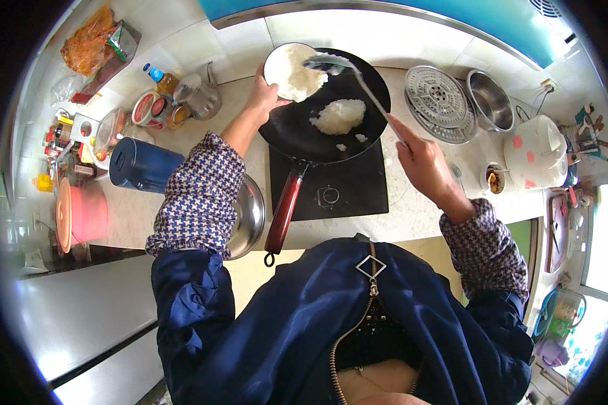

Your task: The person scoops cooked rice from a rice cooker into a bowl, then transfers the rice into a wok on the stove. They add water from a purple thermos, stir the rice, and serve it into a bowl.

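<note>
My left hand (265, 96) grips a white bowl (278, 66), tilted over the left side of a black frying pan (294, 131). White cooked rice (299, 83) shows in the bowl and at its lower rim. With my right hand (423, 159) I hold the long handle of a metal spatula (370, 93); its head, coated with rice, is at the bowl's right edge. A clump of rice (340, 116) and a few small bits lie in the pan. The pan rests on a black induction cooktop (329, 195), its red handle (286, 212) pointing towards me.
Left are a metal lid (248, 217), a blue pitcher (144, 164), a pink container (88, 212), a glass jug (202, 98) and a bottle (164, 81). Right are perforated steamer plates (438, 96), a steel bowl (489, 101), a white appliance (534, 152) and a small cup (494, 177).
</note>
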The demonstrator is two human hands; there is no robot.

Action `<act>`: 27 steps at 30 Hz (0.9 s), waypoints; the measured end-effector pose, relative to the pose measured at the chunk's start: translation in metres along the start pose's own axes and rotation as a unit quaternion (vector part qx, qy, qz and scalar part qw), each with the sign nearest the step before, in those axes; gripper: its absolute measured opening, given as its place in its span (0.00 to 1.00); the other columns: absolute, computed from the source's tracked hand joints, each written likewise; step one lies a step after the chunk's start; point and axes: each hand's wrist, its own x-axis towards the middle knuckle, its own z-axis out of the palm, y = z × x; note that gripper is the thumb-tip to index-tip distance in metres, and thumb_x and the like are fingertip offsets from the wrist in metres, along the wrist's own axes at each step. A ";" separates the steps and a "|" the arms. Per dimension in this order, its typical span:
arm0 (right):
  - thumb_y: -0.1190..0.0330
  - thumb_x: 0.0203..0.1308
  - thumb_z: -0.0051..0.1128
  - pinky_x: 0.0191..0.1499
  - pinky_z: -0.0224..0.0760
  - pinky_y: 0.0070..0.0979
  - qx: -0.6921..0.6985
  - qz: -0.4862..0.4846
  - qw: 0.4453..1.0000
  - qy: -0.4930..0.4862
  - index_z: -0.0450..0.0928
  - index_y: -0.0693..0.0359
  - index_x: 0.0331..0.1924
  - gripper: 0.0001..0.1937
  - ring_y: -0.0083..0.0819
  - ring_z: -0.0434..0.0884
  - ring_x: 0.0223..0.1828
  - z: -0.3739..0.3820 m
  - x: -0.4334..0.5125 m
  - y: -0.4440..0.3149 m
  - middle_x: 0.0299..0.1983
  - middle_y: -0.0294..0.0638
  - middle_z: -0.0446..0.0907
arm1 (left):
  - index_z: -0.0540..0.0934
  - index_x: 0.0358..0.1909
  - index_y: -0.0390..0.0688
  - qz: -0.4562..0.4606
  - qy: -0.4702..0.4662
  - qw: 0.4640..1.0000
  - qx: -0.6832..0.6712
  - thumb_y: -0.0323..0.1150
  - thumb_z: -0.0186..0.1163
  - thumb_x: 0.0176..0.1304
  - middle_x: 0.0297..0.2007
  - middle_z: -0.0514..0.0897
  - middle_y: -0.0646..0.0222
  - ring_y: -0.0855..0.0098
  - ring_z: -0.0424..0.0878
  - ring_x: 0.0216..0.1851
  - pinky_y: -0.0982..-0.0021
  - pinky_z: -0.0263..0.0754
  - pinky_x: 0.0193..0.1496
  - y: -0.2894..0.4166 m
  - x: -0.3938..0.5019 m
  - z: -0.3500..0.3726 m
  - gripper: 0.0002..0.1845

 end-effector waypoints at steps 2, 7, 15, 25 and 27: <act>0.74 0.57 0.47 0.31 0.70 0.41 0.024 0.047 0.998 -0.028 0.64 0.53 0.61 0.25 0.52 0.78 0.28 0.009 0.011 -0.007 0.26 0.56 0.77 | 0.48 0.66 0.52 -0.008 -0.030 0.999 -0.038 0.16 0.38 0.56 0.61 0.60 0.58 0.57 0.71 0.55 0.54 0.80 0.45 0.002 -0.006 0.004 0.36; 0.73 0.56 0.45 0.31 0.71 0.44 -0.069 0.029 0.997 0.014 0.61 0.53 0.62 0.26 0.51 0.78 0.28 0.048 0.039 -0.010 0.28 0.55 0.78 | 0.49 0.66 0.53 0.005 -0.082 0.994 -0.071 0.15 0.38 0.54 0.60 0.61 0.58 0.57 0.72 0.55 0.54 0.81 0.45 0.005 -0.025 0.014 0.36; 0.77 0.52 0.46 0.38 0.74 0.37 0.050 0.004 0.995 -0.086 0.67 0.58 0.57 0.24 0.52 0.79 0.34 0.044 0.049 0.000 0.35 0.55 0.79 | 0.47 0.68 0.52 0.060 -0.060 0.996 0.029 0.17 0.41 0.53 0.60 0.61 0.58 0.60 0.74 0.51 0.60 0.82 0.40 0.000 -0.031 0.007 0.39; 0.79 0.54 0.43 0.28 0.68 0.23 0.126 0.092 0.958 -0.239 0.70 0.59 0.57 0.23 0.24 0.72 0.24 -0.017 0.070 -0.008 0.27 0.46 0.78 | 0.46 0.69 0.50 0.083 -0.106 0.990 0.048 0.18 0.42 0.54 0.60 0.63 0.59 0.63 0.74 0.51 0.62 0.81 0.41 0.001 -0.017 -0.003 0.39; 0.79 0.54 0.42 0.27 0.67 0.23 0.090 0.047 0.966 -0.239 0.70 0.58 0.57 0.24 0.23 0.71 0.23 -0.024 0.067 -0.003 0.25 0.46 0.77 | 0.46 0.69 0.50 0.086 -0.123 0.987 0.054 0.18 0.42 0.54 0.59 0.64 0.59 0.63 0.73 0.51 0.63 0.81 0.41 0.002 -0.014 -0.006 0.39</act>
